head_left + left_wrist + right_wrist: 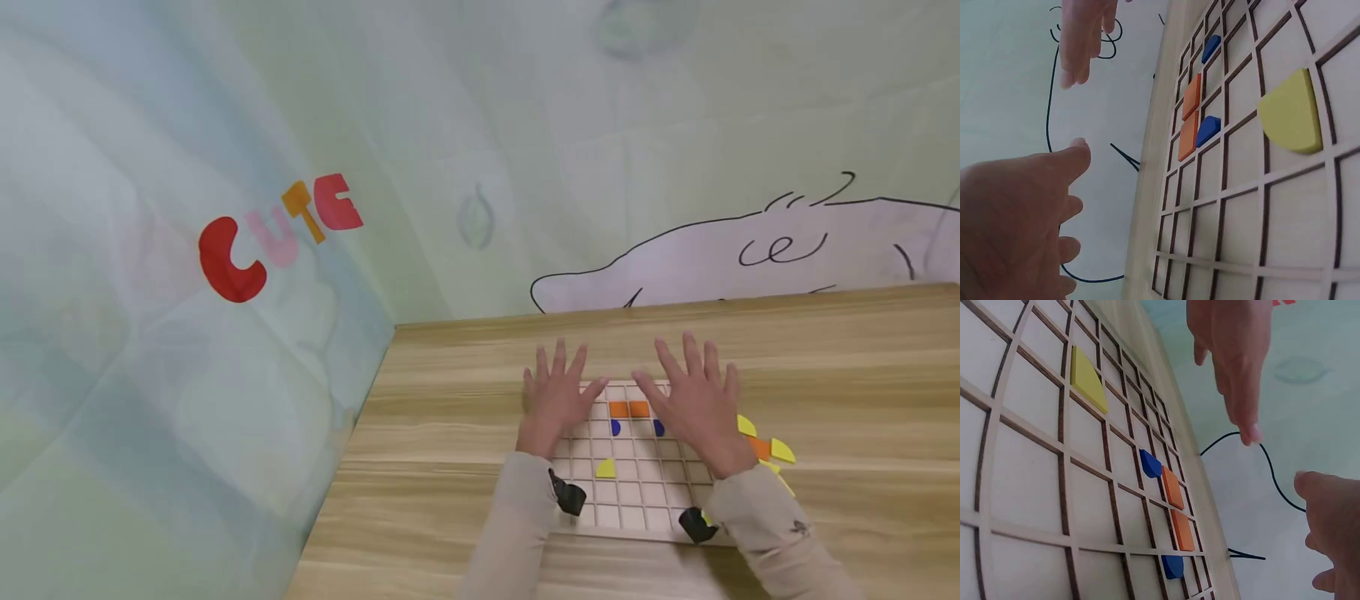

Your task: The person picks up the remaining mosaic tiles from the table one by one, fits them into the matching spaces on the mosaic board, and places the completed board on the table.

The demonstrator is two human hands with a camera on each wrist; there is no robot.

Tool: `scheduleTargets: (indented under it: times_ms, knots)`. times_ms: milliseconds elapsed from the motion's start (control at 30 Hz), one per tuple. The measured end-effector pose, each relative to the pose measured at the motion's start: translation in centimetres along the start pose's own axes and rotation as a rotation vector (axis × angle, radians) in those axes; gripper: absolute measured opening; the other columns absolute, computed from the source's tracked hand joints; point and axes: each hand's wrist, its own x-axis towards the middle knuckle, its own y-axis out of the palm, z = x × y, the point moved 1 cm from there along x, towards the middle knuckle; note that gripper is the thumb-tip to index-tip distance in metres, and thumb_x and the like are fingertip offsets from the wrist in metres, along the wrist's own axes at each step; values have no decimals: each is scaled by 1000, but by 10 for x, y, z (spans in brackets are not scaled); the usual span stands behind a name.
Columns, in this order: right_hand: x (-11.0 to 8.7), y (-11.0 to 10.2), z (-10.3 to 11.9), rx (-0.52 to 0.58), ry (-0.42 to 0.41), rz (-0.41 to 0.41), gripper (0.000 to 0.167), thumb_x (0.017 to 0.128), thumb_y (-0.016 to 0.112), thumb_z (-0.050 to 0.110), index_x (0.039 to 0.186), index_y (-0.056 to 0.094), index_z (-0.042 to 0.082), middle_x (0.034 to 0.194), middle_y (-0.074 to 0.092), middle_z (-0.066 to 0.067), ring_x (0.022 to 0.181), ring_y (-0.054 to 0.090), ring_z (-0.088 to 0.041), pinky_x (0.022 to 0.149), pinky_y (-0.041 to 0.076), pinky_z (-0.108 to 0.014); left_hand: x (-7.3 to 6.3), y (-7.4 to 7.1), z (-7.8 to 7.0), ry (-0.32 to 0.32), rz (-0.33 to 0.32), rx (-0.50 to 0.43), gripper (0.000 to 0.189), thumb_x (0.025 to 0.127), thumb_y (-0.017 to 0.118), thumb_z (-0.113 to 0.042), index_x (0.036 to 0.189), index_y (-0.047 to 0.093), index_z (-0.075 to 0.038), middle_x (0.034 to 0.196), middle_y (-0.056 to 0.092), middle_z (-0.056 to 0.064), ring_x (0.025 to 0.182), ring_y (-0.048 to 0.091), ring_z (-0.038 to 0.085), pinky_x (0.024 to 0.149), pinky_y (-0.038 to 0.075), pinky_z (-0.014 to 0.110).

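A pale wooden grid board [631, 494] lies on the table between and below my two hands. Over its left side my left hand [557, 404] is spread, fingers straight, holding nothing. My right hand [697, 408] is likewise spread over the right side, its palm hiding some cells. Two orange squares [1190, 97] sit side by side in cells near the far edge. Two blue rounded pieces [1150, 464] lie one row nearer, a little apart. Closer to me, toward the left, a yellow quarter-round piece [606, 469] occupies one cell. Both wrist views show the hands apart from these pieces.
Beside the board's right edge lie several loose yellow pieces [782, 451] and an orange piece [760, 448], partly behind my right wrist. The wood-grain table [442, 433] meets printed cloth walls [450, 150] at the back and left.
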Motion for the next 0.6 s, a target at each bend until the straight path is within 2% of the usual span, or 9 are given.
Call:
scheduleTargets:
  times_ms: [167,267,367,600]
  knots:
    - [2,-5,-1,45,-61,10,74,95,45,56,150,30,9,155,19,-28,138,16,-54,105,14,-73,2,-6,16,29,102,-36,63,99,39,-53,153,25,-25,162,11,5,149,3,36,116,14,58]
    - [3,-8,-4,114,-108,33,72,96,48,50,150,29,7,153,22,-30,136,22,-55,104,20,-72,1,-11,26,33,152,-71,60,100,40,-48,153,26,-24,162,14,3,149,4,35,117,14,56]
    - [4,-10,-7,188,-140,48,70,97,51,45,150,28,6,152,23,-30,136,24,-53,104,22,-72,0,-15,35,36,186,-86,57,101,42,-42,153,26,-24,162,14,2,148,6,35,117,12,57]
    - [6,-14,-14,293,-181,15,64,96,56,37,146,36,2,148,31,-31,133,29,-53,103,27,-70,-2,-16,51,53,221,-94,55,101,45,-33,152,27,-23,161,15,1,148,8,37,116,11,59]
